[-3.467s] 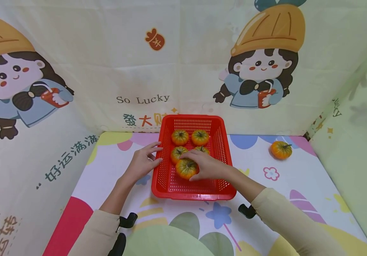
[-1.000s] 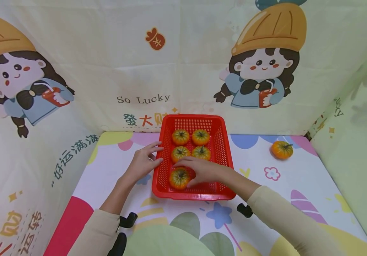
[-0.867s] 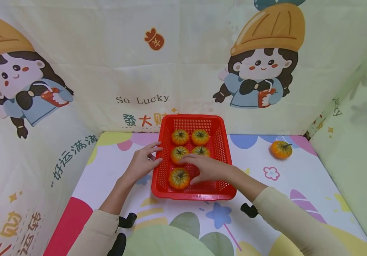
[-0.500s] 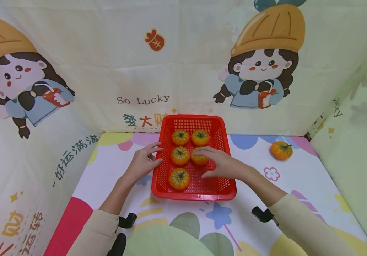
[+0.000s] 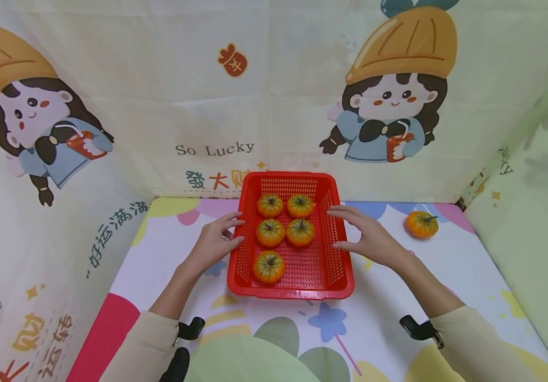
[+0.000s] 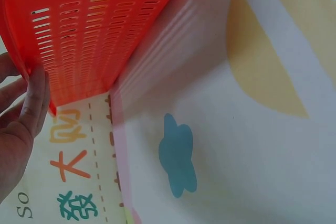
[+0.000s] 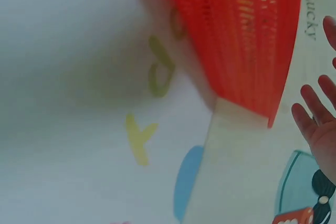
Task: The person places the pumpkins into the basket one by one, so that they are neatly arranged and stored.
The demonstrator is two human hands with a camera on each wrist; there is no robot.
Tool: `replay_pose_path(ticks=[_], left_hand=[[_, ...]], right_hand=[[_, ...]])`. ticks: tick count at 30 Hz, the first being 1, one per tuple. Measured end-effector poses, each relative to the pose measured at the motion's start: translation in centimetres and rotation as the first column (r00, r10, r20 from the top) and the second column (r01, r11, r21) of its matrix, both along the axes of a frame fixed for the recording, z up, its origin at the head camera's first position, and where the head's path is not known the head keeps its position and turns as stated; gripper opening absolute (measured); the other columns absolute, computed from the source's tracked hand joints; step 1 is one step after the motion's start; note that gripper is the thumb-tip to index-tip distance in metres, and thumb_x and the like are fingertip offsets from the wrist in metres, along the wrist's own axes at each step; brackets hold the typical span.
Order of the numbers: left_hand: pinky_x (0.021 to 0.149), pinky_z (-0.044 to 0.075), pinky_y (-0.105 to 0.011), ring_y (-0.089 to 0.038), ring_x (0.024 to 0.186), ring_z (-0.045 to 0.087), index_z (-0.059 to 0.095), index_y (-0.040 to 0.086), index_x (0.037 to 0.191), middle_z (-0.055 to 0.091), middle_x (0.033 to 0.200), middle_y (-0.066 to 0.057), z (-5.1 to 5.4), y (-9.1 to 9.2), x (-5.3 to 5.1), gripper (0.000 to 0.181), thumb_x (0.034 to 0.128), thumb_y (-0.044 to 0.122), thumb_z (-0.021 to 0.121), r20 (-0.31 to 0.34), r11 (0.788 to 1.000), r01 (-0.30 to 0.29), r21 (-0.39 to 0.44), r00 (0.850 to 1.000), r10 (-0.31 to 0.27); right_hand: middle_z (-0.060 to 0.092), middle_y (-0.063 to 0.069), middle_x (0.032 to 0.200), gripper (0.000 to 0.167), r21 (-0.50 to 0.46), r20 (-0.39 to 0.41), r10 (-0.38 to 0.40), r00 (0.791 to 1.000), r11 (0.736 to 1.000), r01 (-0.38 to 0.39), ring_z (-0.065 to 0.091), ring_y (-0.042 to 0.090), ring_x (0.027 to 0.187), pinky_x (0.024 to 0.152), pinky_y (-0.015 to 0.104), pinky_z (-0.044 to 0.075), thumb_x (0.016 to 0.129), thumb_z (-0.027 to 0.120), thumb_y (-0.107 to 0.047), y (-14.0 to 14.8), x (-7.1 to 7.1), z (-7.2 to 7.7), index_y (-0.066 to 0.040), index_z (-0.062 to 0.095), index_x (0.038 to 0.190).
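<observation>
A red plastic basket [image 5: 319, 286] with slotted walls stands on the table, several small orange pumpkins inside. They sit in two columns: the left one ends with a front pumpkin [image 5: 268, 267], the right one with a pumpkin [image 5: 300, 232] in the middle row. At the basket's left rim is my left hand [image 5: 212, 241], its fingertips touching the edge from outside with the fingers extended, as the left wrist view also shows. My right hand [image 5: 371, 236] hovers by the right rim, fingers spread, holding nothing; in the right wrist view its fingers [image 7: 310, 106] are apart from the basket.
Another orange pumpkin [image 5: 421, 224] lies on its side on the patterned table [image 5: 235, 329], toward the back right. A printed cloth [image 5: 293, 106] hangs behind the table and along both sides. The basket's back edge is close to that cloth.
The right hand has let go of the front pumpkin, which moved forward and left to the basket's front left. That hand then moved back over the middle row and right to the rim. Left hand unchanged.
</observation>
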State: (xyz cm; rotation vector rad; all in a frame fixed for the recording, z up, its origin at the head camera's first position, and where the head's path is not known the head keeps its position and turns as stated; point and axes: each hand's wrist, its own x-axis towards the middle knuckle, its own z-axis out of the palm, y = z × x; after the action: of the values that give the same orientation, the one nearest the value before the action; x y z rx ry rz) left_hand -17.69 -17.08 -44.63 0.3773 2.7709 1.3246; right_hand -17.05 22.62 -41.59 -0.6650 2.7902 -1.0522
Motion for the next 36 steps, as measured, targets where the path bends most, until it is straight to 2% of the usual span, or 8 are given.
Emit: replay_pose_path(ticks=[5,8,14,20,23,27,32,36], left_hand=[[0.071,0.062,-0.027,-0.02,0.087,0.066,0.067,0.005,0.136,0.054,0.155,-0.006,0.0,0.1,-0.1,0.048,0.0904,0.014,0.078,-0.008,1.0,0.003,0.004,1.0,-0.003],[0.071,0.062,-0.026,-0.019,0.085,0.067,0.068,0.004,0.135,0.055,0.153,-0.008,0.0,0.1,-0.2,0.047,0.0897,0.013,0.078,-0.028,1.0,0.011,-0.001,1.0,-0.011],[0.07,0.062,-0.025,-0.018,0.084,0.066,0.068,0.003,0.134,0.056,0.153,-0.009,0.1,0.3,-0.3,0.046,0.0902,0.012,0.077,-0.048,1.0,0.026,-0.007,0.998,-0.026],[0.071,0.062,-0.026,-0.018,0.085,0.066,0.068,0.004,0.135,0.055,0.153,-0.009,0.3,0.3,-0.2,0.046,0.0904,0.013,0.077,-0.035,1.0,0.022,-0.009,0.999,-0.023],[0.071,0.062,-0.026,-0.019,0.086,0.066,0.068,0.004,0.135,0.055,0.154,-0.008,0.3,0.3,-0.2,0.047,0.0904,0.013,0.077,-0.032,1.0,0.014,-0.012,0.999,-0.015],[0.07,0.061,-0.025,-0.019,0.085,0.066,0.068,0.004,0.135,0.055,0.153,-0.008,0.1,0.1,-0.1,0.047,0.0899,0.012,0.077,-0.031,1.0,0.009,-0.01,0.999,-0.009],[0.071,0.062,-0.025,-0.018,0.084,0.066,0.068,0.004,0.134,0.056,0.153,-0.009,-0.1,0.1,-0.1,0.047,0.0897,0.014,0.078,-0.029,1.0,0.009,-0.012,1.0,-0.009],[0.073,0.062,-0.026,-0.018,0.084,0.066,0.069,0.005,0.134,0.056,0.153,-0.007,0.0,0.0,-0.2,0.046,0.0898,0.015,0.078,-0.026,1.0,0.007,-0.019,1.0,-0.007]], right_hand=[[0.043,0.011,0.161,0.081,-0.005,-0.068,-0.08,0.994,0.997,0.08,0.041,0.04,0.147,0.097,0.063,0.054,0.084,0.086,-0.029,2.6,0.1,-1.3,-0.017,0.048,0.154],[0.041,0.012,0.162,0.083,-0.014,-0.085,-0.144,0.986,0.99,0.144,0.039,0.041,0.148,0.1,0.067,0.05,0.085,0.085,-0.034,4.3,0.2,-1.9,-0.02,0.045,0.156],[0.033,0.017,0.166,0.083,-0.046,-0.093,-0.273,0.958,0.962,0.269,0.032,0.046,0.149,0.103,0.078,0.04,0.088,0.083,-0.031,7.6,0.2,-2.6,-0.019,0.041,0.159],[0.024,0.021,0.169,0.088,-0.053,-0.095,-0.373,0.923,0.928,0.369,0.023,0.052,0.151,0.104,0.081,0.034,0.09,0.082,-0.03,10.4,-0.1,-3.4,-0.015,0.034,0.162],[0.017,0.023,0.17,0.09,-0.066,-0.114,-0.435,0.893,0.9,0.43,0.019,0.055,0.151,0.106,0.082,0.029,0.09,0.081,-0.031,11.7,-0.4,-4.1,-0.013,0.031,0.163],[0.009,0.026,0.17,0.097,-0.092,-0.091,-0.527,0.845,0.849,0.52,0.016,0.057,0.151,0.112,0.079,0.025,0.092,0.079,-0.031,13.4,-0.6,-5.4,-0.008,0.02,0.165],[0.01,0.031,0.168,0.105,-0.127,0.004,-0.64,0.768,0.762,0.635,0.018,0.056,0.15,0.118,0.073,0.021,0.093,0.077,-0.035,15.1,-0.8,-6.9,-0.003,0.007,0.164],[0.005,0.033,0.168,0.11,-0.148,0.082,-0.674,0.734,0.72,0.678,0.015,0.057,0.151,0.12,0.071,0.017,0.094,0.075,-0.039,16.3,-1.1,-7.6,-0.001,0.0,0.164]])
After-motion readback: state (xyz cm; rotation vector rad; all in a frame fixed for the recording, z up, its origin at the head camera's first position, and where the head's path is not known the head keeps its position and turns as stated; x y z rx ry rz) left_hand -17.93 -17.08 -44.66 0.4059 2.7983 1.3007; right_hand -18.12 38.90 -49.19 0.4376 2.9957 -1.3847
